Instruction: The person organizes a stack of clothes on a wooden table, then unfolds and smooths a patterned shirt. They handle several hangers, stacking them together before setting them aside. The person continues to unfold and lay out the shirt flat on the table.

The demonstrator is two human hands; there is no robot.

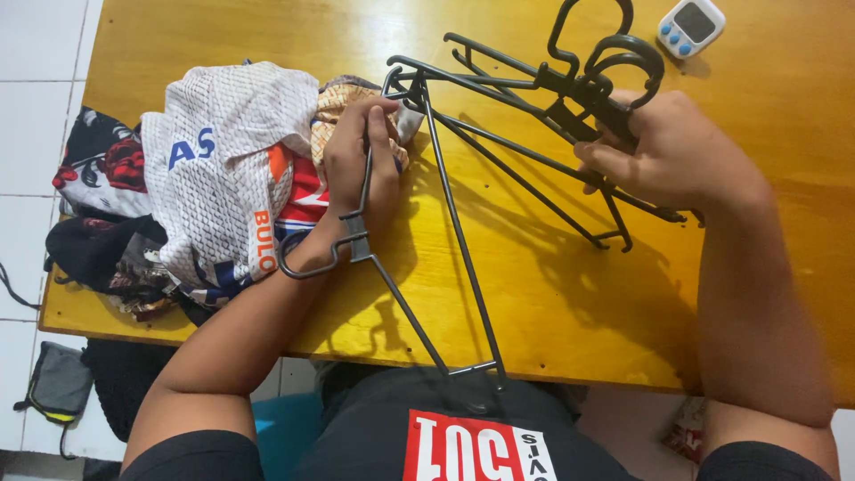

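Head view: left hand (361, 160) closed around the bar of one dark metal hanger (445, 223), fingers curled over the wire near the top corner, the hanger's hook (307, 263) curving round the left wrist. That hanger tilts down toward the body, its lower end hanging past the near table edge over the black shirt. Right hand (668, 151) clamped on the necks of a bunch of hangers (552, 98), hooks sticking up past the fingers, their arms fanned across the table toward the left hand. The two hands are well apart, each gripping metal.

Progress, as a judgement: one hanger looks singled out from the bunch; no garment is on any hanger. The clothes pile (205, 169) sits in a heap at the left end of the table, a white mesh jersey on top, a patterned beige cloth just beside the left hand, dark items spilling over the left edge. So nearly all the hanging looks not yet done, whole pile left.

Surface: table (623, 303) glossy yellow-orange wood, hard shadows of the hanger wires on it. A small white digital timer (691, 25) with blue buttons at the far right corner, apart from everything.

Room: white tiled floor (36, 71) on the left, a grey pouch (58, 383) with yellow trim lying on it below the table corner, something red and white on the floor at lower right, too cut off to tell
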